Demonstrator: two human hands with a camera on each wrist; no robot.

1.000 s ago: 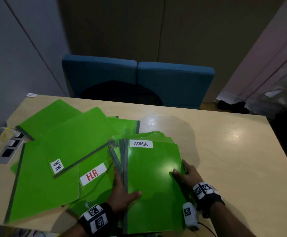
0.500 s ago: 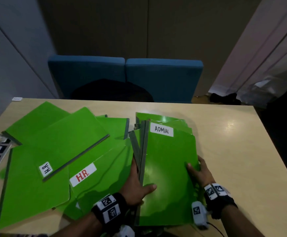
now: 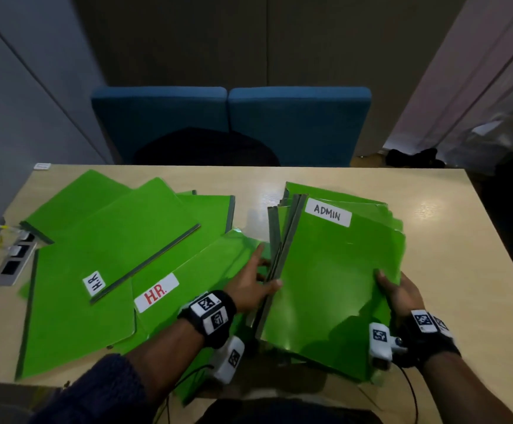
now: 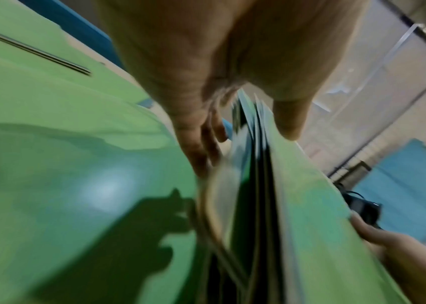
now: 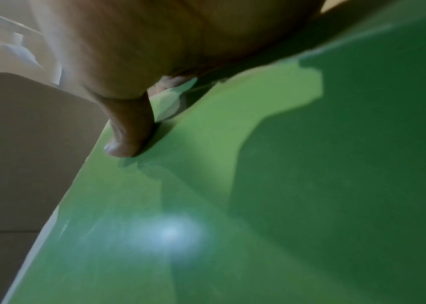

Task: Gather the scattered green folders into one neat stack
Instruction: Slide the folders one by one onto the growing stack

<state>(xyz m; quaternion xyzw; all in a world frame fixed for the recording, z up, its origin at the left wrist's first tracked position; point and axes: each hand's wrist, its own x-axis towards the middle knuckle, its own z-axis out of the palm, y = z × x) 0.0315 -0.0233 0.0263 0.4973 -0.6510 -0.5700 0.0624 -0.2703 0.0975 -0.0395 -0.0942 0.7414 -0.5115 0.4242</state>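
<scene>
Table: one. Blue chairs behind it: two, side by side. Hands: two, left hand and right hand. Bundle of green folders between the hands: one, exact folder count hidden by overlap. Loose green folders on the left: at least five. White labels: three, one ADMIN, two HR.

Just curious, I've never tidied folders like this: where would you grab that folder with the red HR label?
Probably the folder with the red HR label by its rounded open edge nearest the person, coming from the near side; it lies flat, and another folder overlaps its far-left corner.
</scene>
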